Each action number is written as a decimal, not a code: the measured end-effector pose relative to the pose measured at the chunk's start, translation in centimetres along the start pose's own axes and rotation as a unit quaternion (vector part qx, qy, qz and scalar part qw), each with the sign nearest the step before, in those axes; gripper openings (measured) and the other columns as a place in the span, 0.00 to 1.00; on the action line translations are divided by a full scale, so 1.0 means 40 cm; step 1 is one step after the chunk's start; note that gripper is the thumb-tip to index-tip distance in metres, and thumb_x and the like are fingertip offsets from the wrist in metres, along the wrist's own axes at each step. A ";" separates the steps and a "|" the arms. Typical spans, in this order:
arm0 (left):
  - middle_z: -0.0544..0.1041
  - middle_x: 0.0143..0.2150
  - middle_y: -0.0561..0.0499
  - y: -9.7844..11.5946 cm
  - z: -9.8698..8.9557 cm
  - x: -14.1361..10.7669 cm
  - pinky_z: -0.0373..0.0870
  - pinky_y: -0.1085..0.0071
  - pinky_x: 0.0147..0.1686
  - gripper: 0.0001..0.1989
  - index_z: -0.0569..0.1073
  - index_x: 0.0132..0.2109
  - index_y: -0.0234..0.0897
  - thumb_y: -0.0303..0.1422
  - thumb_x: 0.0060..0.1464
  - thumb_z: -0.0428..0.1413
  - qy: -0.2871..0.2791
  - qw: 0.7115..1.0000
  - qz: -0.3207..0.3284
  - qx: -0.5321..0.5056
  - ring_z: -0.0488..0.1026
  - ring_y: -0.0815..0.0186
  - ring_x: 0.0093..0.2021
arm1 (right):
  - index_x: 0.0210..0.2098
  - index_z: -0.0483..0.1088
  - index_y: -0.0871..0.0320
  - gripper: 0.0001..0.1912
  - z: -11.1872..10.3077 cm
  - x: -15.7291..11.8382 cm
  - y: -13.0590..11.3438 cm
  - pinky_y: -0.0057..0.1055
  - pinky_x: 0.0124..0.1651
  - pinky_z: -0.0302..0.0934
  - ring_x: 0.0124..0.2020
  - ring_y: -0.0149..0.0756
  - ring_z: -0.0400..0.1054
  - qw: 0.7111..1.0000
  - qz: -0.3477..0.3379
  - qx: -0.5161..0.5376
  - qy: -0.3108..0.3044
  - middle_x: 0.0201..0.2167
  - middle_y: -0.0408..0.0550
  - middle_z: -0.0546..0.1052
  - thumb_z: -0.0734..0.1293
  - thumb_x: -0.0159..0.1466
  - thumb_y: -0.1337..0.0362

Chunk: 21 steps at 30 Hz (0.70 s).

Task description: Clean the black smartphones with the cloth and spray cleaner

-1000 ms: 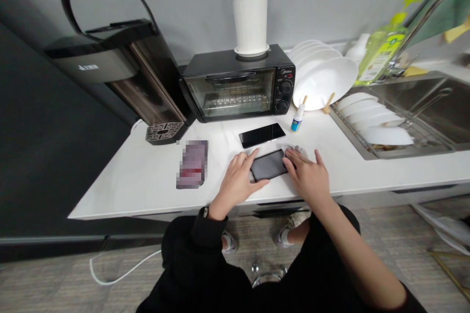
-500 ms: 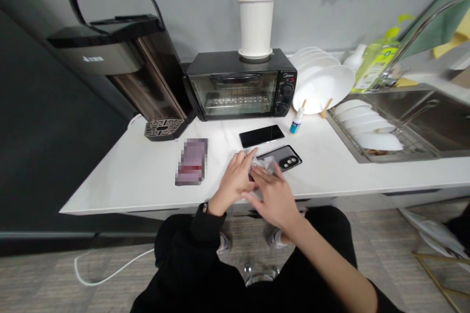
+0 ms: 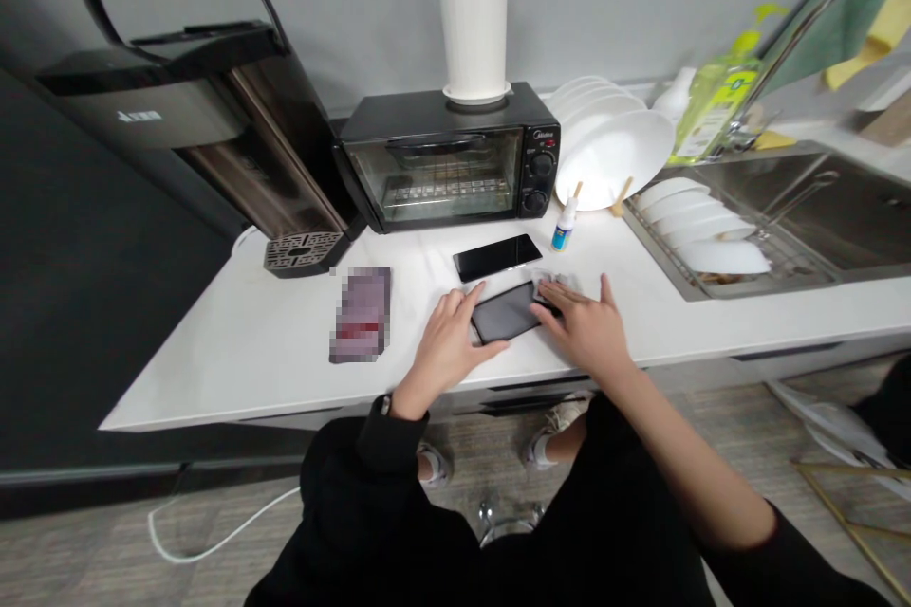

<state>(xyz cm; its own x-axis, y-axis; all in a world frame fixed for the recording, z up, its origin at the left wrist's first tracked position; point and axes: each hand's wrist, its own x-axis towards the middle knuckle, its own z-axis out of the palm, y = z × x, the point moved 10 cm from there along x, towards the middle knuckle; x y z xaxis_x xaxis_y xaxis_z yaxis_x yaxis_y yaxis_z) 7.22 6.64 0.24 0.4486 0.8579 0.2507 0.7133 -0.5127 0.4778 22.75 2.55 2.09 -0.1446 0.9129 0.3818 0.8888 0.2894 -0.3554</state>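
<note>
Lying on the surface (image 3: 234,351), the phone case (image 3: 504,313) runs lengthwise between left hand (image 3: 451,338) and right hand (image 3: 585,324), angled slightly away rightward. Left thumb and fingers grasp its left end; right fingers press a pale wipe (image 3: 545,277) against its right end

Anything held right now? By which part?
Left hand holds the grey phone or case at its left end, between thumb and fingers. Right hand presses a crumpled wipe at its right end; whether gripped, can't tell.

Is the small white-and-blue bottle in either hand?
No, the small bottle stands on the counter, apart from the left hand and the right hand.
</note>
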 end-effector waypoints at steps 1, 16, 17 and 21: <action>0.69 0.54 0.45 0.000 0.000 0.000 0.68 0.51 0.60 0.47 0.54 0.75 0.47 0.45 0.56 0.67 0.000 1.000 0.000 0.002 0.68 0.50 0.57 | 0.59 0.75 0.55 0.22 -0.006 -0.002 0.004 0.69 0.74 0.36 0.61 0.52 0.73 1.000 0.007 -0.006 0.009 0.60 0.56 0.78 0.61 0.75 0.49; 0.69 0.53 0.45 -0.005 0.003 0.001 0.69 0.52 0.59 0.45 0.55 0.75 0.45 0.43 0.57 0.66 -0.006 1.000 0.004 0.001 0.68 0.50 0.57 | 0.57 0.77 0.51 0.23 0.025 0.004 -0.043 0.67 0.75 0.39 0.62 0.50 0.73 0.997 -0.033 0.055 -0.039 0.59 0.52 0.79 0.62 0.74 0.45; 0.69 0.54 0.45 -0.004 0.002 0.001 0.68 0.52 0.60 0.46 0.55 0.75 0.44 0.45 0.56 0.67 -0.004 1.000 0.005 -0.001 0.68 0.50 0.57 | 0.57 0.76 0.52 0.23 0.013 0.008 -0.024 0.68 0.74 0.37 0.62 0.51 0.73 0.999 -0.002 0.031 -0.012 0.59 0.54 0.79 0.62 0.74 0.46; 0.70 0.53 0.45 -0.006 0.002 0.001 0.69 0.52 0.59 0.46 0.56 0.74 0.44 0.44 0.56 0.67 -0.004 1.000 0.003 -0.003 0.68 0.50 0.56 | 0.58 0.76 0.53 0.25 0.027 0.010 -0.048 0.65 0.75 0.39 0.63 0.50 0.72 0.996 -0.063 0.051 -0.044 0.59 0.54 0.79 0.64 0.72 0.44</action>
<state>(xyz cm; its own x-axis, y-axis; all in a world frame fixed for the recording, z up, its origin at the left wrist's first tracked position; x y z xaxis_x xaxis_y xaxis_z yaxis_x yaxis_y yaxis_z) 7.12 6.79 0.08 0.4575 0.8545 0.2461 0.7073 -0.5174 0.4817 20.52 2.67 2.02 -0.2930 0.8879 0.3546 0.8134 0.4264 -0.3957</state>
